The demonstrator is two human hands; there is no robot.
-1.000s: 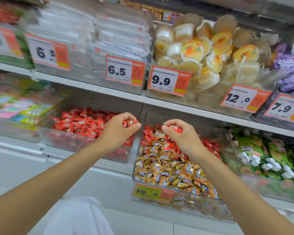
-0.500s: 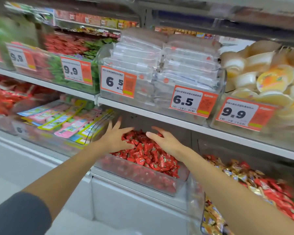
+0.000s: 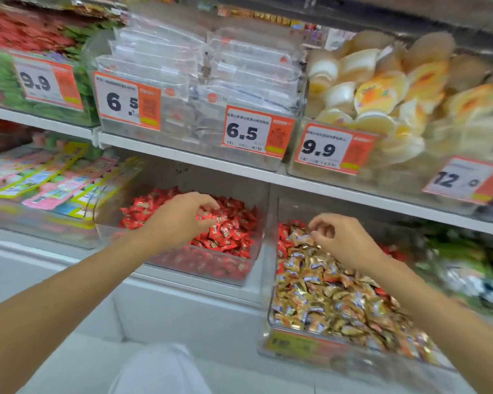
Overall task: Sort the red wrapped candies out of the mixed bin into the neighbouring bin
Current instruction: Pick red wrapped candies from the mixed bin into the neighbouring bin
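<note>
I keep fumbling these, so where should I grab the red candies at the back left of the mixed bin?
Pinch a red candy across its middle with thumb and forefinger of the right hand, coming down from above. They lie loose on the gold candies, tight against the left wall of the mixed bin, so a sideways approach looks blocked.

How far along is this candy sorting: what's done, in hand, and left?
Done: the neighbouring bin holds a pile of red wrapped candies. In hand: the left hand curls over that pile; the right hand reaches into the mixed bin. Left: stray red candies sit among the gold candies there.
</note>
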